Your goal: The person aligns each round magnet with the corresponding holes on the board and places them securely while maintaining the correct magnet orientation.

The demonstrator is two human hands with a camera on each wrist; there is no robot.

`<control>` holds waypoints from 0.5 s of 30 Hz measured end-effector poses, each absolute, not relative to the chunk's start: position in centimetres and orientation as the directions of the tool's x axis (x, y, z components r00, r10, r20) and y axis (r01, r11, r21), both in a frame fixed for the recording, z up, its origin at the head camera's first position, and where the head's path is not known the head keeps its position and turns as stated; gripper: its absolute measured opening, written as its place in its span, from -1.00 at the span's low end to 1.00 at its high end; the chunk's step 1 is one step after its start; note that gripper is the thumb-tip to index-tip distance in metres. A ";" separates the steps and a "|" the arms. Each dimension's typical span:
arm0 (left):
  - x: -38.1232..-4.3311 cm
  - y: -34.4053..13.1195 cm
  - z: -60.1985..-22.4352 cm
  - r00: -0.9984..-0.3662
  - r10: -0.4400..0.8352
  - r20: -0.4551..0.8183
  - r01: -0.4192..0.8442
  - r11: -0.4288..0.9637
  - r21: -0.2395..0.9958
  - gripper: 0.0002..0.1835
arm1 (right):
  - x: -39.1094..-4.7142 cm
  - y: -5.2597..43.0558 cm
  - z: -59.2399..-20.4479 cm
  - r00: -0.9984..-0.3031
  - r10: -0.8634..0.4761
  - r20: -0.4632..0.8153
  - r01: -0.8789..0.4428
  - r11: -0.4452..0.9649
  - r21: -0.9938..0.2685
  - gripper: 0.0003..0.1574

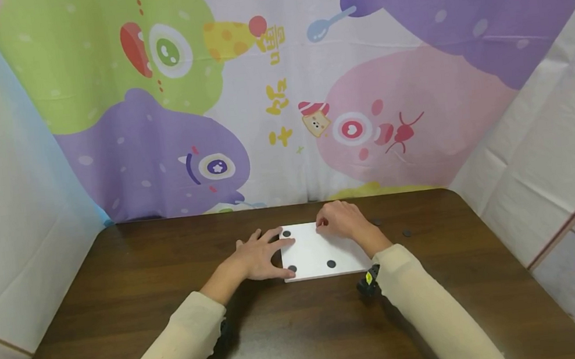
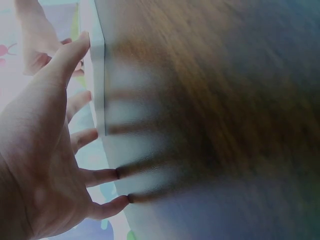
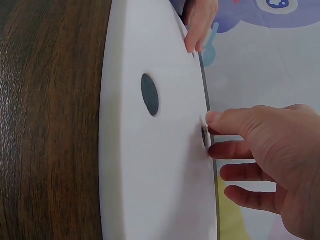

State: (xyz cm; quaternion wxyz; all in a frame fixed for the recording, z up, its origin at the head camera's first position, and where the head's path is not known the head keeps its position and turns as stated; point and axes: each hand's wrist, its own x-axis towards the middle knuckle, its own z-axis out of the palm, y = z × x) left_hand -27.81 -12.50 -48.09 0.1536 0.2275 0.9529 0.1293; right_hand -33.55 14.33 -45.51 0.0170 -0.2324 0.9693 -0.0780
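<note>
A white flat slab [image 1: 308, 253] lies on the table with small black round discs on its top: a far-left disc [image 1: 286, 234], a near-left disc [image 1: 292, 269] and a near-middle disc [image 1: 331, 264]. My left hand [image 1: 261, 257] has its fingers spread over the slab's left end, thumb and some fingertips touching it, the outer fingertips on the table in the left wrist view. By the slab's far edge, my right hand [image 1: 343, 219] pinches another black disc [image 3: 204, 136] between thumb and index finger against the surface. The right forearm hides the slab's right end.
Two loose black discs lie on the brown wooden table [image 1: 261, 334] beyond the right hand, one disc [image 1: 406, 233] farther right than the other [image 1: 378, 222]. A curtain [image 1: 246, 90] with cartoon figures hangs behind the table's far edge. Pale cloth panels [image 1: 13, 173] stand at both sides.
</note>
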 end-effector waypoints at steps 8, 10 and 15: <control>-27.2 -12.4 -47.3 -0.848 0.476 -0.233 0.399 0.863 0.310 0.03 | -33.6 14.5 -44.9 -0.901 -0.434 -0.007 -0.427 0.888 -0.170 -0.84; -26.8 -12.3 -46.8 -0.849 0.474 -0.236 0.398 0.865 0.305 0.01 | -33.7 14.5 -44.7 -0.903 -0.429 -0.001 -0.423 0.890 -0.173 -0.84; -27.0 -12.3 -46.9 -0.848 0.476 -0.234 0.400 0.864 0.307 0.02 | -33.8 14.8 -44.6 -0.905 -0.425 0.003 -0.418 0.891 -0.177 -0.82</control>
